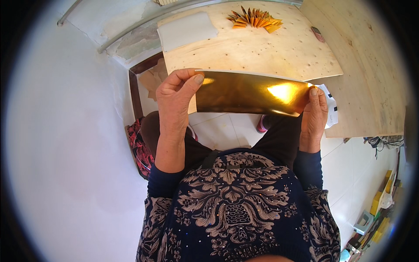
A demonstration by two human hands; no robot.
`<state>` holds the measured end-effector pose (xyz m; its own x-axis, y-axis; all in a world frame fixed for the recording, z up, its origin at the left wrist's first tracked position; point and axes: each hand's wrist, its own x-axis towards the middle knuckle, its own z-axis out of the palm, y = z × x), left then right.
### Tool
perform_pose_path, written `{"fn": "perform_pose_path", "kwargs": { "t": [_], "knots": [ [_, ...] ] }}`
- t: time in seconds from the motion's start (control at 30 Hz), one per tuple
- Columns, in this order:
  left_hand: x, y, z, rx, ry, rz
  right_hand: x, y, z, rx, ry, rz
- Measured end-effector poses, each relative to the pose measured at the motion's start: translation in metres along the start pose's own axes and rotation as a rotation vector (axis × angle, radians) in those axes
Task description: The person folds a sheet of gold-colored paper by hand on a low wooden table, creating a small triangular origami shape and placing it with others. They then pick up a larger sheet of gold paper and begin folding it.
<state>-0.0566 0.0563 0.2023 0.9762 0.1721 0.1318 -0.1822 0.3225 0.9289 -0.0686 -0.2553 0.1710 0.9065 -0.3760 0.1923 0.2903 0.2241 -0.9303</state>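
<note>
Stretched between both hands is a sheet of shiny gold foil paper (244, 94), with a thin white edge along its top. My left hand (176, 96) pinches its upper left corner between thumb and fingers. At the right end my right hand (315, 111) grips the sheet, thumb on the gold face. The sheet is held up above my lap, before the near edge of the wooden table (262, 56). A fan of folded gold paper pieces (254, 19) lies at the table's far side.
A pale grey sheet (187, 31) covers the table's far left corner. A small phone-like device (318, 34) lies at the far right. Beside my right hand a white paper with black marks (331, 107) shows. Brown paper (150, 83) sits below the table's left edge. Several items line the floor at right.
</note>
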Motion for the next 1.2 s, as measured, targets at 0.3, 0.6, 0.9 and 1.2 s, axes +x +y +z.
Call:
{"fn": "perform_pose_path", "kwargs": {
  "t": [0.3,0.6,0.9,1.2],
  "knots": [
    [0.0,-0.002,-0.004,-0.04,-0.028,0.019,0.001,0.004,-0.008,0.032,-0.078,0.011],
    [-0.001,-0.002,-0.006,-0.037,-0.014,-0.011,-0.002,0.001,-0.003,0.023,-0.039,0.005],
    [0.0,-0.001,-0.008,-0.038,0.003,-0.029,-0.002,0.0,0.0,0.04,-0.046,0.009],
    [0.003,-0.014,-0.018,-0.046,0.047,-0.038,-0.003,0.004,0.007,-0.028,0.004,0.034]
  ]
}}
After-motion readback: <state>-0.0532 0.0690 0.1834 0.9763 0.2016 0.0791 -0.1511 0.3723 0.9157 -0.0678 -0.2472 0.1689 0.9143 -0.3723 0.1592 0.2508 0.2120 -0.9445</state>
